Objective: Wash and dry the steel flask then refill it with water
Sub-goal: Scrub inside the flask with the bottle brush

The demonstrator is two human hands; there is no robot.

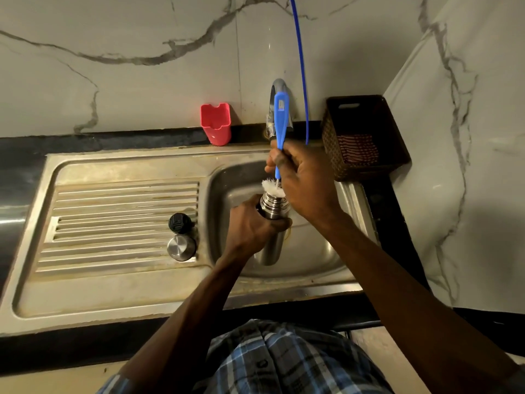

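Inspector A: Handling of the cylindrical polished steel flask (272, 237)?

Inspector B: Held centre frame over the steel sink basin (312, 260). Left hand (252, 226) fingers wrapped round its shoulder. Rigid, likely slippery when wet; grip the body.

Inspector A: Right hand (304, 180)?

Inspector B: Fingers pinching one blue-handled white-bristled bottle brush (279, 132) at the mouth.

Inspector A: Count, farther out?

Inspector B: One flask, one round steel cap (181, 247), one black stopper (179, 222), one red plastic holder (216, 123), one brown woven basket (366, 137).

Dim, warm indoor light falls from above, leaving soft shadows under the arms and a dull sheen on the sink (119, 282). Wide-angle distortion bends the counter edges; the frame's lower corners look soft.
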